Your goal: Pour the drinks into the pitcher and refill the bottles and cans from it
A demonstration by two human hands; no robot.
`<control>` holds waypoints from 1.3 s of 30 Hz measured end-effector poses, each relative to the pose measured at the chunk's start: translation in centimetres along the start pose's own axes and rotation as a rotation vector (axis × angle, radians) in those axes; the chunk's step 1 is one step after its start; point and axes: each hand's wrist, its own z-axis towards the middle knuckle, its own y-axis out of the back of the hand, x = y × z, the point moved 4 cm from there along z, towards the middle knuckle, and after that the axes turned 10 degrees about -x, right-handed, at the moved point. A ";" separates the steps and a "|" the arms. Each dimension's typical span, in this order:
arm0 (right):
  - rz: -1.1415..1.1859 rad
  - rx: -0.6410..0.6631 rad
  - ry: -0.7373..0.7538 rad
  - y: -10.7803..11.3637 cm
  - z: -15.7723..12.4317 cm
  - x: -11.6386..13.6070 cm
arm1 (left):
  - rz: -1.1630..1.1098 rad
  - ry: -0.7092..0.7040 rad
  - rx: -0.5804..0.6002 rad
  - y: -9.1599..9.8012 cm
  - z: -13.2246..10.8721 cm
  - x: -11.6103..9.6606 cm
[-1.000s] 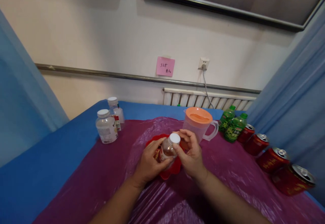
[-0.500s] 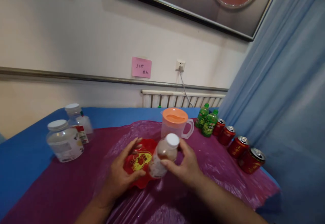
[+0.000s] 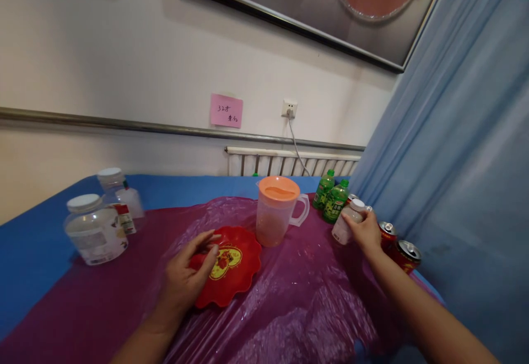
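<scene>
My right hand is closed round a small clear jar with a white lid, at the right beside the green bottles and red cans. The jar leans slightly; whether its base touches the sheet I cannot tell. At the left edge of a red scalloped plate with a yellow printed pattern, my left hand is open, fingers apart, holding nothing. Behind the plate stands a translucent pitcher with an orange lid and a handle on its right.
Two clear jars with white lids, a wide one and a taller one, stand at left. Green bottles and several red cans line the right side. A crumpled purple plastic sheet covers the blue table; a blue curtain hangs right.
My right hand has carried the small jar from over the plate to the right, near the bottles and cans. My left hand stays by the plate, shifted slightly left.
</scene>
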 end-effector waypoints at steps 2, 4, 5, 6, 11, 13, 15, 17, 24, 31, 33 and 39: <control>-0.046 -0.006 -0.003 -0.5 0.4 -0.4 | 0.004 0.001 0.000 0.0 0.1 0.0; -0.072 -0.014 0.013 -0.9 0.7 -0.4 | 0.015 0.001 0.016 0.0 0.1 0.0; -0.081 -0.019 0.023 -1.1 0.8 -0.4 | 0.021 0.000 0.022 0.0 0.2 0.1; -0.086 -0.023 0.033 -1.1 0.9 -0.3 | 0.025 -0.002 0.027 0.0 0.2 0.1; -0.062 -0.070 0.117 0.2 0.6 0.7 | 0.029 -0.005 0.040 -0.1 0.0 0.4; -0.037 -0.124 0.170 1.5 -1.1 1.3 | 0.033 0.001 0.044 -0.1 -0.1 0.4; 0.030 -0.130 0.253 2.7 -4.8 2.4 | 0.029 0.011 0.035 -0.1 -0.3 0.2; 0.223 0.031 0.440 3.4 -10.7 4.4 | 0.008 0.034 0.001 0.0 -0.4 0.0; 0.544 1.100 1.202 3.4 -34.5 13.8 | -0.200 0.153 -0.313 1.8 0.3 -0.7; 0.364 1.156 1.522 1.1 -40.6 15.4 | -0.462 0.287 -0.608 5.5 2.8 -1.0; 0.336 1.115 1.534 1.1 -41.1 15.0 | -0.592 0.391 -0.652 6.5 3.4 -1.0; 0.277 1.116 1.541 1.7 -41.5 15.2 | -0.809 0.602 -0.763 10.1 5.5 -2.3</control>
